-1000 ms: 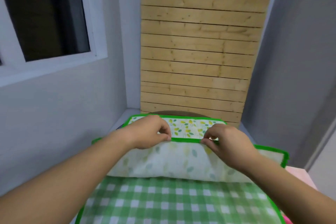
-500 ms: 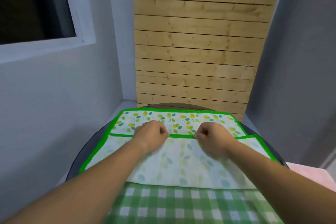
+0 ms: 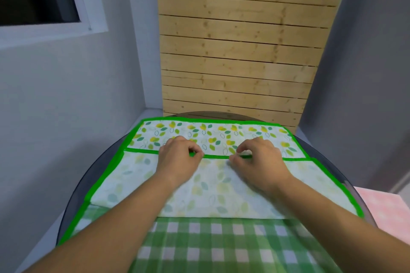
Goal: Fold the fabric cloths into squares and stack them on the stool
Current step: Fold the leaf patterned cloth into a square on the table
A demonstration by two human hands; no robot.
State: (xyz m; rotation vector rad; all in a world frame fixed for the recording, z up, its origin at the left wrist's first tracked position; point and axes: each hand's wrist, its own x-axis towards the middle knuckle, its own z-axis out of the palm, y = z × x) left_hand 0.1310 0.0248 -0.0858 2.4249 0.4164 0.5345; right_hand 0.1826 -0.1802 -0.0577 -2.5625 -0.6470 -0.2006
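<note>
pinching with thumb and curled fingers, the left hand (image 3: 179, 157) and the right hand (image 3: 257, 159) each hold the green hem (image 3: 216, 156) of the leaf-print cloth (image 3: 221, 133), near each other at the middle of that edge. the hem lies across the cloth. the pale underside flap (image 3: 221, 193) is turned toward twelve o'clock and stops short of the far edge, so a band of bright print shows beyond the knuckles. the cloth rests flat on a round dark top (image 3: 104, 166), over a green checked cloth (image 3: 210, 241) that runs out toward six o'clock. a pink surface (image 3: 381, 204) sits at four o'clock of the top; whether it is the stool i cannot tell. this looks like the first fold of this cloth, only partly laid. next, the hem probably needs taking to the far edge with the corners matched. after that, a press along the crease and a crosswise fold would make the square.
</note>
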